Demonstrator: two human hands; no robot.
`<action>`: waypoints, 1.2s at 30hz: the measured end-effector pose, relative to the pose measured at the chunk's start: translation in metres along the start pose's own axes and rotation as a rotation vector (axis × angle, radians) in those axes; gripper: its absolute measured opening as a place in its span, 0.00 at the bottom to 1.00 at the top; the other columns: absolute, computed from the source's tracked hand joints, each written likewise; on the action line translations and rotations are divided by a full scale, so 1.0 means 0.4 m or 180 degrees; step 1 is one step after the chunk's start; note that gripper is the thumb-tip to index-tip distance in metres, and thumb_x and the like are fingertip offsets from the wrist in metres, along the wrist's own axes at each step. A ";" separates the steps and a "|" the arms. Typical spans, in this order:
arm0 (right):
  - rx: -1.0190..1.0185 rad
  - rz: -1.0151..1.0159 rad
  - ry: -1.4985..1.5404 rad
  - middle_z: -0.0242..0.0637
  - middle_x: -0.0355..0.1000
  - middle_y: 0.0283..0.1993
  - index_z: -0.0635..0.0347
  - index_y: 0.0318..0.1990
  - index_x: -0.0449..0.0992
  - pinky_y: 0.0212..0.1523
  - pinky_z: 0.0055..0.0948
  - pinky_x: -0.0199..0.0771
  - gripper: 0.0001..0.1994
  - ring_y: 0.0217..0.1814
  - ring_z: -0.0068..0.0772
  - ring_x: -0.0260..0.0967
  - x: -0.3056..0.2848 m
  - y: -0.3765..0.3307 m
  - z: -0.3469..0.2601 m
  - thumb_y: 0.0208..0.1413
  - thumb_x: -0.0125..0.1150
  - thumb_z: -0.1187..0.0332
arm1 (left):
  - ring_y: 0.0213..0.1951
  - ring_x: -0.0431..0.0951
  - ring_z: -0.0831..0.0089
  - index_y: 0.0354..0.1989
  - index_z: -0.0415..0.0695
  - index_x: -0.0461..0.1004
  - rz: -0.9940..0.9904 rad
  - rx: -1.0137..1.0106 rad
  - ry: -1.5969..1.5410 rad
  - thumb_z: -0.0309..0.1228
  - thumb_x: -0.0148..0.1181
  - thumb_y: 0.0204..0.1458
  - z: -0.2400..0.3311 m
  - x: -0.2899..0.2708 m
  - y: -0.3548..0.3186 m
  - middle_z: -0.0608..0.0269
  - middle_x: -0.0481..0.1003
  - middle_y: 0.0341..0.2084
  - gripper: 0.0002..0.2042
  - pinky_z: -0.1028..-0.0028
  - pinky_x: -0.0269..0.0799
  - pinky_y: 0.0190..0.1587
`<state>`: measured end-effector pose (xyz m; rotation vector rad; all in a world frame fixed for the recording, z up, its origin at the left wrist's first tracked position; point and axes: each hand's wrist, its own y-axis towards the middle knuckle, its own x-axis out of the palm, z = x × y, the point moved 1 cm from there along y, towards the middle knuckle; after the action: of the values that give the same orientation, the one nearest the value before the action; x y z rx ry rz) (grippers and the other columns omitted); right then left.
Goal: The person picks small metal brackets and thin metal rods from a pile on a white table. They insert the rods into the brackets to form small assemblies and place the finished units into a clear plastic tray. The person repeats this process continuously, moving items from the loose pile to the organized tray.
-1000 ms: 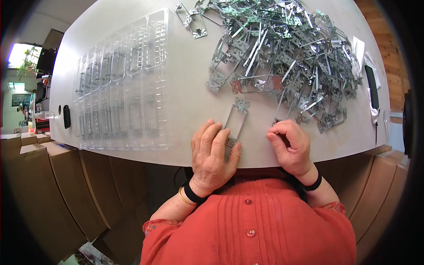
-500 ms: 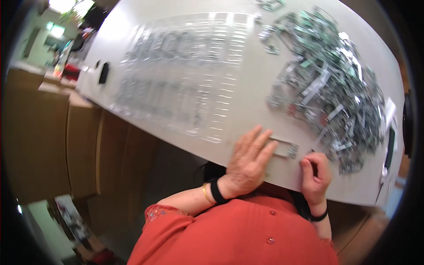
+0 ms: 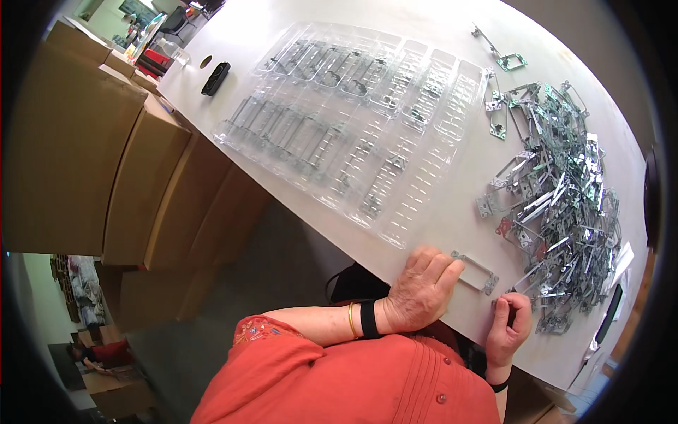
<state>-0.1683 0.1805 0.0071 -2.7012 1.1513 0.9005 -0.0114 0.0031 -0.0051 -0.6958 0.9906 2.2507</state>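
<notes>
Since the earlier frame the view has been swung left, so the clear tray (image 3: 353, 127) is now seen in the upper middle. A metal frame (image 3: 476, 271) is pressed flat on the white table (image 3: 452, 219) by the spread fingers of the left hand (image 3: 421, 291), lower right. The right hand (image 3: 510, 326) is curled closed beside its end. A heap of metal parts (image 3: 558, 212) is seen at the right.

bracket (image 3: 477, 271): near end under left hand (image 3: 418, 295); right hand's (image 3: 510, 326) grip unclear
</notes>
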 end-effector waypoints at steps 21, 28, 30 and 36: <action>-0.0329 -0.0241 0.0386 0.59 0.77 0.63 0.64 0.48 0.76 0.39 0.20 0.74 0.04 0.33 0.20 0.74 0.008 -0.013 0.008 0.70 0.63 0.75 | 0.53 0.77 0.57 0.52 0.41 0.75 0.0087 0.0110 -0.0074 0.26 0.69 0.53 -0.005 0.000 -0.006 0.56 0.77 0.47 0.18 0.48 0.61 0.73; -0.0234 -0.0254 0.0230 0.58 0.81 0.57 0.63 0.45 0.78 0.41 0.25 0.75 0.05 0.43 0.30 0.80 0.015 -0.007 0.008 0.67 0.67 0.74 | 0.55 0.77 0.57 0.51 0.41 0.75 0.0123 0.0146 -0.0065 0.27 0.69 0.55 -0.004 0.001 -0.006 0.57 0.77 0.48 0.16 0.48 0.58 0.75; -0.0201 -0.0226 0.0220 0.58 0.81 0.57 0.63 0.45 0.78 0.41 0.24 0.74 0.05 0.43 0.29 0.80 0.017 -0.008 0.009 0.67 0.67 0.73 | 0.55 0.77 0.57 0.52 0.41 0.75 0.0113 0.0151 -0.0077 0.27 0.69 0.55 -0.005 0.001 -0.005 0.57 0.77 0.48 0.16 0.48 0.58 0.75; -0.0160 -0.0227 0.0251 0.57 0.81 0.57 0.63 0.45 0.78 0.41 0.24 0.74 0.05 0.42 0.29 0.79 0.018 -0.005 -0.005 0.68 0.67 0.72 | 0.56 0.77 0.57 0.53 0.41 0.75 0.0087 0.0151 -0.0101 0.27 0.69 0.55 -0.006 0.003 -0.008 0.56 0.77 0.49 0.18 0.48 0.58 0.75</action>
<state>-0.1619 0.1767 0.0043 -2.8218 1.0520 0.8312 -0.0094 0.0035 -0.0088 -0.6280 1.0406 2.2471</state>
